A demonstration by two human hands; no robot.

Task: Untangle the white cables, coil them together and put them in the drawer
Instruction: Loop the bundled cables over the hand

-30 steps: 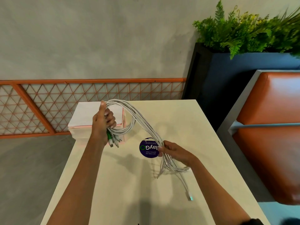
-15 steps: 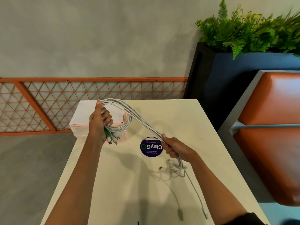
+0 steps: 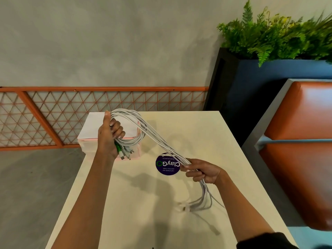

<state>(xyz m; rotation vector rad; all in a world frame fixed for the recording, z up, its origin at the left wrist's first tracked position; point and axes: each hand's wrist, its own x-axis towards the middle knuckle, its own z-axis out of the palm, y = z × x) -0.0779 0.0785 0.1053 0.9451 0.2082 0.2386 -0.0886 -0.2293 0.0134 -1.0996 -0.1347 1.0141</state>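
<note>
A bundle of white cables (image 3: 158,139) runs in a loop from my left hand down to my right hand. My left hand (image 3: 109,135) grips the coiled end above the table, with green and white plugs sticking out below the fist. My right hand (image 3: 201,170) grips the strands lower right, and the loose tails hang from it down to the tabletop, plugs blurred. The drawer unit (image 3: 93,133), a small white and pink box, stands at the table's far left corner behind my left hand. Its drawer front is mostly hidden.
The cream table (image 3: 143,203) carries a round purple sticker (image 3: 167,168) just left of my right hand. An orange padded bench (image 3: 301,150) flanks the right side. A planter with ferns (image 3: 273,38) and an orange lattice rail (image 3: 53,112) stand beyond.
My right hand has slid along the cables, first up towards the left hand, then a little back down and right. The loose tails swung and now hang lower by the table. My left hand stayed put.
</note>
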